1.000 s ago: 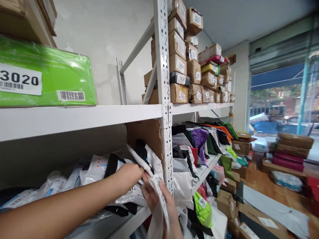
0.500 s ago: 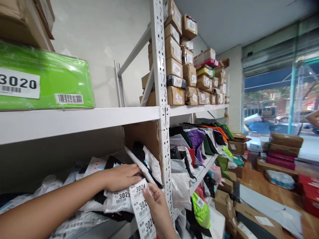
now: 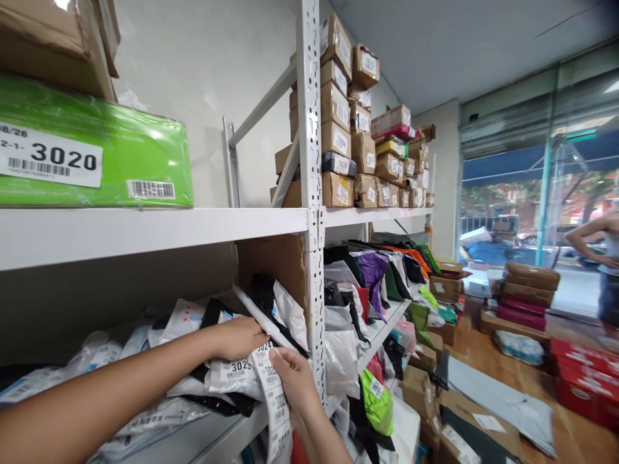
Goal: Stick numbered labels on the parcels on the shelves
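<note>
My right hand (image 3: 296, 379) pinches a long strip of white number labels (image 3: 275, 403) near its top, between thumb and fingers. The strip hangs down over the shelf front; 3024 is on its uppermost label. My left hand (image 3: 242, 338) is closed, with its fingertips at the edge of a white parcel bag (image 3: 264, 317) that leans upright towards the right; part of the grip is hidden. Just below the left hand lies another white parcel bag (image 3: 236, 381) bearing a 3023 label. More plastic parcel bags (image 3: 186, 316) lie to the left on the same shelf.
A white metal upright (image 3: 312, 258) stands right of my hands, and a shelf beam (image 3: 145, 235) runs above them. The green box (image 3: 145, 154) labelled 3020 sits on top. Boxes (image 3: 336, 138) and bagged parcels (image 3: 374, 277) fill the neighbouring shelves. A person (image 3: 602, 258) stands far right.
The label strip has shifted slightly left and lower, its top now nearer my left fingertips. My left fingers have curled in more. The view has turned a little, bringing the person further into sight.
</note>
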`<state>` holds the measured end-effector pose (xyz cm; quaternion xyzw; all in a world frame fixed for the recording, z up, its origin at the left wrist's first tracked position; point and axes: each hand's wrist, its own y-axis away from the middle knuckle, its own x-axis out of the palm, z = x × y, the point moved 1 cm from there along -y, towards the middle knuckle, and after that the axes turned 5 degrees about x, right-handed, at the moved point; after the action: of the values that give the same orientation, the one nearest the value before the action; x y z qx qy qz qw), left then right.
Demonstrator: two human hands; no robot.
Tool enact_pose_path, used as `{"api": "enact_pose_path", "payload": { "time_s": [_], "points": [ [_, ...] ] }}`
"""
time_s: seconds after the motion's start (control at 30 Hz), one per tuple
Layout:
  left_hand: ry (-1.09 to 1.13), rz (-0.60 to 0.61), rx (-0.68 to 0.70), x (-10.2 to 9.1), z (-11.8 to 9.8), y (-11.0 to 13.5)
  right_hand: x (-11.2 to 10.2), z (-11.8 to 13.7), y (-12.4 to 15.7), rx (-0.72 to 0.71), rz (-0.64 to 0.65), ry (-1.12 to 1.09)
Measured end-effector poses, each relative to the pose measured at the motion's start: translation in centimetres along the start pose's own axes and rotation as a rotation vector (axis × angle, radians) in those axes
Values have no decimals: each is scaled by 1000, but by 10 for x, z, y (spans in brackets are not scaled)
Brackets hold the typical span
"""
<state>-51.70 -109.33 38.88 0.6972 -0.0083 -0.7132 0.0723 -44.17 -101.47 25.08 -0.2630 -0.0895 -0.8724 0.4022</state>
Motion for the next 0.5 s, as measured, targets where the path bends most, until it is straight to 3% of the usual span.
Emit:
{"api": "enact_pose_path", "payload": {
  "time_s": [0.13,0.3,0.5],
  "points": [
    [19,61,5,-4,3,1,3,1,1,-11,-69,-74],
    [-62,-8,-54,4,-2,0,9,10,0,39,-183,-1],
    [-122,-44,-83,12,-10,-4,5,19,9,249,52,-8]
  ]
}}
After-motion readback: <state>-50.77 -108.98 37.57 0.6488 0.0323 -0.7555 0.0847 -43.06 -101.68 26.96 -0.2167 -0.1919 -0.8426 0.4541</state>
